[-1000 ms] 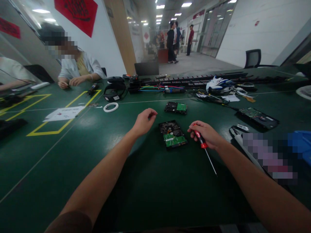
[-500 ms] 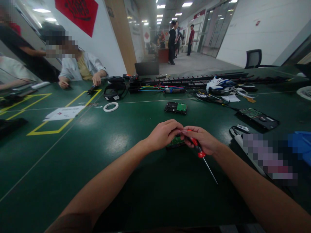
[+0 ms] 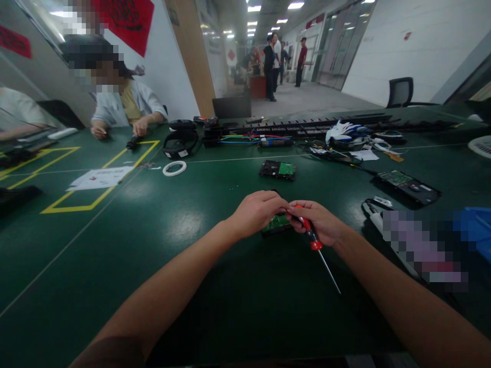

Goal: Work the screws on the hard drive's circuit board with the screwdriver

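My right hand (image 3: 318, 220) is closed around the red and black handle of a screwdriver (image 3: 315, 243), whose metal shaft points down and toward me. Its thumb and forefinger meet the fingertips of my left hand (image 3: 263, 212). The left fingers are pinched together there, and whatever they hold is too small or hidden to name. Beneath both hands lies a hard drive (image 3: 276, 225) with a green circuit board, partly covered by them. Farther off, a second hard drive (image 3: 278, 169) rests on the green table (image 3: 215, 179).
A third hard drive (image 3: 406, 186) lies at the right, near a white power strip (image 3: 385, 232). Tiny bits sit left of the second drive. A white tape roll (image 3: 174, 168), wires and gloves (image 3: 347, 134) are farther back. A co-worker (image 3: 128, 107) sits across at the left.
My left fingers have shifted slightly, showing more of the drive beneath. The screwdriver's tip has swung a little left. Across the table, the co-worker's hand moved left with a dark object.
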A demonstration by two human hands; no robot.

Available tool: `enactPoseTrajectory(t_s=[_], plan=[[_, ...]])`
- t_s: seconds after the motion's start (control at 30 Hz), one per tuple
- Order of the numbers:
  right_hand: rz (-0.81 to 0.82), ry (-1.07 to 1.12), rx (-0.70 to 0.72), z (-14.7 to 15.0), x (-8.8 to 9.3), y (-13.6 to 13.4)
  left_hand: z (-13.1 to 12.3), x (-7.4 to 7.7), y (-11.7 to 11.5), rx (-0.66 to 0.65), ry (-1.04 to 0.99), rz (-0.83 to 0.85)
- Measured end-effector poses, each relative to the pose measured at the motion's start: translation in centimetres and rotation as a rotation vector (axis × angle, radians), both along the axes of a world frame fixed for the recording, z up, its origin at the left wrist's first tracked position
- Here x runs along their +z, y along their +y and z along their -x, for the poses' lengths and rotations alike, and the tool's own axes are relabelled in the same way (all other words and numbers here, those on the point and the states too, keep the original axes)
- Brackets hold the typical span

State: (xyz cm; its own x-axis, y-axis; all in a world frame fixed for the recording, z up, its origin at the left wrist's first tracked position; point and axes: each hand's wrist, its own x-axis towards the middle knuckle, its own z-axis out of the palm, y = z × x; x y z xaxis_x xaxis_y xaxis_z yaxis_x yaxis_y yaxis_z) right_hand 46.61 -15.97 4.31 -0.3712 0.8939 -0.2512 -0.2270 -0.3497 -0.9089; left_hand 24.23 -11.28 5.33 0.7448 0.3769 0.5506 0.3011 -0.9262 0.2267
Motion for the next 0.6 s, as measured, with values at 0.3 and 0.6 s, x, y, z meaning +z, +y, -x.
enactPoseTrajectory(t_s=[0.3, 0.6], plan=[[0.015, -0.03, 0.004, -0.02, 0.47, -0.17, 0.1, 0.49, -0.33, -0.027, -0.018, -0.083], [0.02, -0.006, 0.043, -0.15, 0.39, -0.16, 0.38, 0.89, -0.41, -0.049, -0.007, -0.085]])
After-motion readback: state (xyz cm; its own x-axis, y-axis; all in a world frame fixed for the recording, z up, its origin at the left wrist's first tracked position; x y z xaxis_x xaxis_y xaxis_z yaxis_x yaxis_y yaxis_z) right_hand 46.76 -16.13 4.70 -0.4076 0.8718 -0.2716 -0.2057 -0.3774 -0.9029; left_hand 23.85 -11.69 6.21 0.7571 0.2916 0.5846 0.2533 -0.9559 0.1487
